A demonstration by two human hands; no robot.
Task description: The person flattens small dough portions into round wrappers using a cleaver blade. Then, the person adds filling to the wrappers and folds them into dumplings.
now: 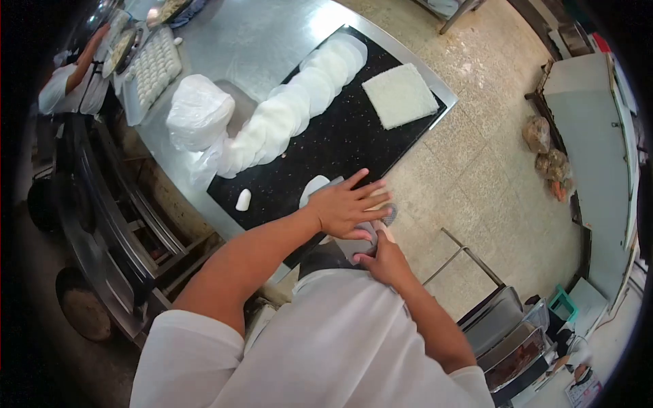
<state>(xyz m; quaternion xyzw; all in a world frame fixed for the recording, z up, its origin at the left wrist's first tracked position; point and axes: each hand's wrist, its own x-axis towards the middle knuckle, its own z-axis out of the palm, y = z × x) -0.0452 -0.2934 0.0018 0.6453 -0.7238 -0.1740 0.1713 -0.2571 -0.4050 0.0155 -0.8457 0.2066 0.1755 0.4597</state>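
Observation:
Near the front edge of the black board (401, 153), my left hand (343, 209) lies palm down with its fingers spread, over a grey flat object (347, 250). My right hand (386, 255) is closed on that grey object at the edge, thumb on top; its shape is partly hidden. A white dough disc (314, 188) shows beside my left wrist. Farther left on the board rests a small white dough piece (243, 200). A long row of overlapping thin white rounds (286, 115) runs diagonally across the board.
A folded white cloth (400, 96) lies at the board's far right corner. Left of the rounds stands a white plastic bag (198, 112). A tray of dough pieces (155, 68) is at the upper left, near another person (75, 88). A metal cart (503, 319) stands lower right.

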